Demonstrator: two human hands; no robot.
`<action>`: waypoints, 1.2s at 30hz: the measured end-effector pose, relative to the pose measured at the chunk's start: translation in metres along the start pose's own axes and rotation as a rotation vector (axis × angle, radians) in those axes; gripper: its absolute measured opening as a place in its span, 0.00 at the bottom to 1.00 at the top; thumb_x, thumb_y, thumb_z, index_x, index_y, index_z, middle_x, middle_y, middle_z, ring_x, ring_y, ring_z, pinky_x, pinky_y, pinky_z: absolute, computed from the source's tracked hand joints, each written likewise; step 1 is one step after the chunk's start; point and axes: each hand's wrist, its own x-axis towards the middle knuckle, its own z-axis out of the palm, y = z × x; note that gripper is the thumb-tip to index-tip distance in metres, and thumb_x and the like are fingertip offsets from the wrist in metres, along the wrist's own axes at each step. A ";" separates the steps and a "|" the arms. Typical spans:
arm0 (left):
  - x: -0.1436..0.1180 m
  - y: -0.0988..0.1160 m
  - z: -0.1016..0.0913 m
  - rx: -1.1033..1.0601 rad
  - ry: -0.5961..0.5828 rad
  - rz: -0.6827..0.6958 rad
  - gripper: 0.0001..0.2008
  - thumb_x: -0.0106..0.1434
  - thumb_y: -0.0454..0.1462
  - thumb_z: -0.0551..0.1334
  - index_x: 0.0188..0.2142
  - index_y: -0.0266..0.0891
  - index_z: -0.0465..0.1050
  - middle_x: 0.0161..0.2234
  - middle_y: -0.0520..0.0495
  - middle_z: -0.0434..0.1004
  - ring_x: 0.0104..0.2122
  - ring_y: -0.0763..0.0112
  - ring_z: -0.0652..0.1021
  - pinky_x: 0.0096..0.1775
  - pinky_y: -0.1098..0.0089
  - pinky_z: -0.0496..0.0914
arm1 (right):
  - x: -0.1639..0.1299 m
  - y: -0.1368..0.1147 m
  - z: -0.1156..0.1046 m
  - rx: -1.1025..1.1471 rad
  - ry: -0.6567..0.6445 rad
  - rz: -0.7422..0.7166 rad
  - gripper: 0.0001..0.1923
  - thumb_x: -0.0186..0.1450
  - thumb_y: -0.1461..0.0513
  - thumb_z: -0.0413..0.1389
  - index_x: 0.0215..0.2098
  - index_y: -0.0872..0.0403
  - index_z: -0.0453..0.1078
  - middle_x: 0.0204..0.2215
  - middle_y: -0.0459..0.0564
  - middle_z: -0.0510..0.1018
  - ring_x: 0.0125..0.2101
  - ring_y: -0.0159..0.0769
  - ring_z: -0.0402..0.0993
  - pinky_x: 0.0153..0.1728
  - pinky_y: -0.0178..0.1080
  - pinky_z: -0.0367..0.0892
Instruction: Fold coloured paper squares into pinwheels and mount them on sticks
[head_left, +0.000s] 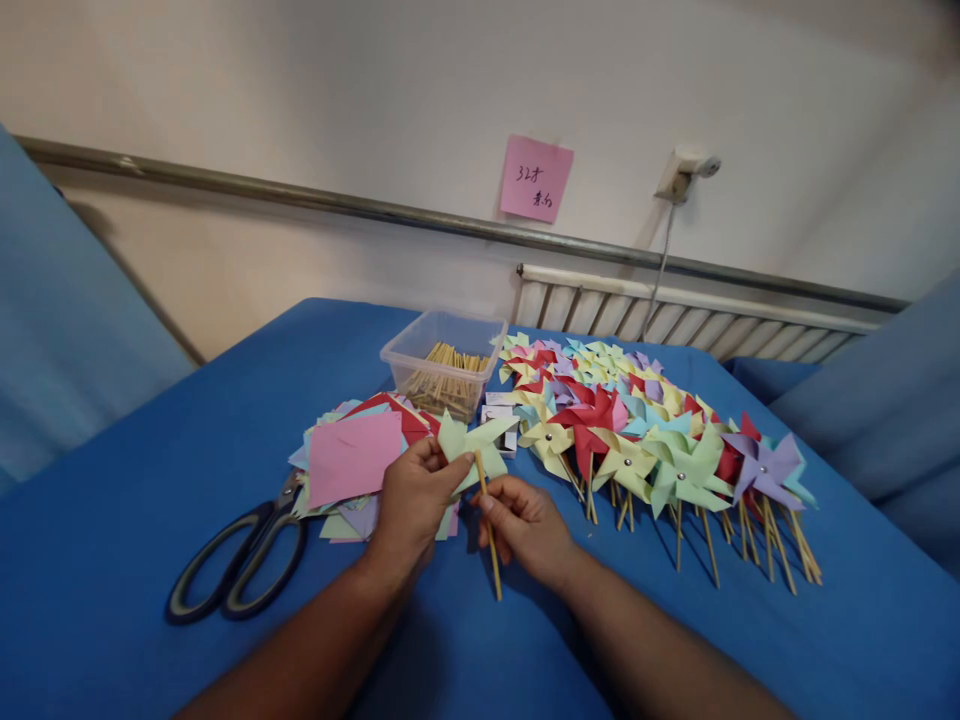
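Left of our fingers lie scissors and paper squares on the table. Our left hand pinches the green pinwheel, light and easily creased, best held near its centre. Our right hand grips the stiff stick just beside it. Finished pinwheels lie right.

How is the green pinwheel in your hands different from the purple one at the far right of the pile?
The green pinwheel is held up by the left hand, with the right hand on its stick; the purple pinwheel lies flat on the blue table. Green is alone; purple overlaps its neighbours. Both are folded paper on wooden sticks.
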 end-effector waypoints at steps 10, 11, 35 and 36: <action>0.002 -0.004 -0.002 0.018 -0.008 0.006 0.16 0.44 0.40 0.73 0.31 0.35 0.75 0.29 0.47 0.81 0.28 0.68 0.79 0.32 0.70 0.71 | 0.001 0.001 0.001 0.011 0.001 0.005 0.23 0.59 0.42 0.56 0.31 0.54 0.65 0.16 0.40 0.73 0.10 0.23 0.60 0.12 0.28 0.54; 0.002 -0.004 -0.002 0.020 -0.009 0.009 0.16 0.44 0.40 0.73 0.31 0.35 0.75 0.29 0.47 0.81 0.27 0.68 0.79 0.32 0.70 0.71 | 0.001 0.002 0.001 0.013 0.002 0.004 0.24 0.59 0.42 0.56 0.31 0.54 0.65 0.16 0.40 0.73 0.10 0.23 0.60 0.12 0.28 0.54; 0.001 -0.004 -0.001 0.043 -0.013 0.022 0.14 0.45 0.38 0.72 0.30 0.36 0.74 0.27 0.49 0.80 0.27 0.70 0.78 0.31 0.72 0.70 | 0.003 0.008 0.004 0.081 0.042 0.034 0.26 0.53 0.43 0.63 0.27 0.53 0.60 0.13 0.37 0.70 0.09 0.23 0.60 0.10 0.27 0.53; 0.001 -0.004 -0.001 0.041 -0.015 0.021 0.14 0.45 0.38 0.72 0.30 0.36 0.74 0.28 0.49 0.81 0.27 0.70 0.78 0.31 0.72 0.71 | 0.003 0.008 0.004 0.074 0.045 0.036 0.26 0.52 0.43 0.63 0.27 0.53 0.60 0.13 0.37 0.70 0.09 0.23 0.60 0.10 0.27 0.53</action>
